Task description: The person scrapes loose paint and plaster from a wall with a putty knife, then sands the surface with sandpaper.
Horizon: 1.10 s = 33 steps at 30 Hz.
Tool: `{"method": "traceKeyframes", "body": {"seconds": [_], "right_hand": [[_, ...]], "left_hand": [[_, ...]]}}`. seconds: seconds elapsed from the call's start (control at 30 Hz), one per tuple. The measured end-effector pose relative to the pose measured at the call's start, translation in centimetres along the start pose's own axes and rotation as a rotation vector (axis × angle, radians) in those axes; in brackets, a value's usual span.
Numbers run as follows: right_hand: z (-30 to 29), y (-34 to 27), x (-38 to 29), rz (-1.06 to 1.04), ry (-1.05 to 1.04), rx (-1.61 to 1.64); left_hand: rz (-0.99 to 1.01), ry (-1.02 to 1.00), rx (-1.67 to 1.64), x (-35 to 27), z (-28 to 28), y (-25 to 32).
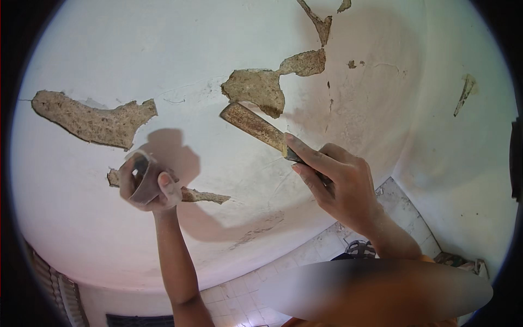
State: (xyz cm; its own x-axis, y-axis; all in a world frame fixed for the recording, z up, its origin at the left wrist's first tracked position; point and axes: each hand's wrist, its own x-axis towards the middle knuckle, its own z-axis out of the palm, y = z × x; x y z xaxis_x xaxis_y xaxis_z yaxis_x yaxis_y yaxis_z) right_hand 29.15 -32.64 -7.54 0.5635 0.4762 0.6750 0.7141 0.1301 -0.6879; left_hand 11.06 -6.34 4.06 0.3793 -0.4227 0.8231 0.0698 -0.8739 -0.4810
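My right hand (343,184) grips the dark handle of a rusty flat-bladed scraper (255,126), its index finger stretched along the handle. The blade points up and left, with its tip just under a bare patch (257,88) in the white plastered wall (196,49). Whether the tip touches the wall is hard to tell. My left hand (167,194) is wrapped around a small brownish cup-like container (149,180), somewhat blurred, with a dark inside. Behind that hand runs a narrow strip of exposed rough base (204,196); a longer bare patch (94,120) lies above it.
More chipped spots (304,63) climb the wall toward the upper right. A side wall (457,155) meets it at a corner. Below is a dusty tiled floor (245,290), with a sandal (359,248) on it and a cluttered heap (461,261) at the right. A dark grille (139,321) sits lower left.
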Motion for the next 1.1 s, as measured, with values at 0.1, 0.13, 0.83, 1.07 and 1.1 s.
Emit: {"method": "traceKeyframes", "body": {"seconds": [0.1, 0.13, 0.83, 1.07, 1.1], "right_hand": [[-0.2, 0.1, 0.7, -0.015, -0.041, -0.036], [-0.1, 0.3, 0.9, -0.015, -0.033, -0.018], [4.1, -1.3, -0.7, 0.527, -0.060, 1.144], [1.8, 0.5, -0.6, 0.275, -0.012, 0.391], [1.3, 0.6, -0.2, 0.273, -0.015, 0.377]], "left_hand": [[-0.065, 0.190, 0.004, 0.0, 0.7, 0.7], [-0.082, 0.231, 0.020, -0.1, 0.8, 0.8], [-0.132, 0.336, 0.023, -0.9, 0.5, 0.4], [-0.365, 0.557, -0.047, -0.5, 1.8, 2.8], [-0.375, 0.567, -0.050, -1.5, 1.6, 3.7]]}}
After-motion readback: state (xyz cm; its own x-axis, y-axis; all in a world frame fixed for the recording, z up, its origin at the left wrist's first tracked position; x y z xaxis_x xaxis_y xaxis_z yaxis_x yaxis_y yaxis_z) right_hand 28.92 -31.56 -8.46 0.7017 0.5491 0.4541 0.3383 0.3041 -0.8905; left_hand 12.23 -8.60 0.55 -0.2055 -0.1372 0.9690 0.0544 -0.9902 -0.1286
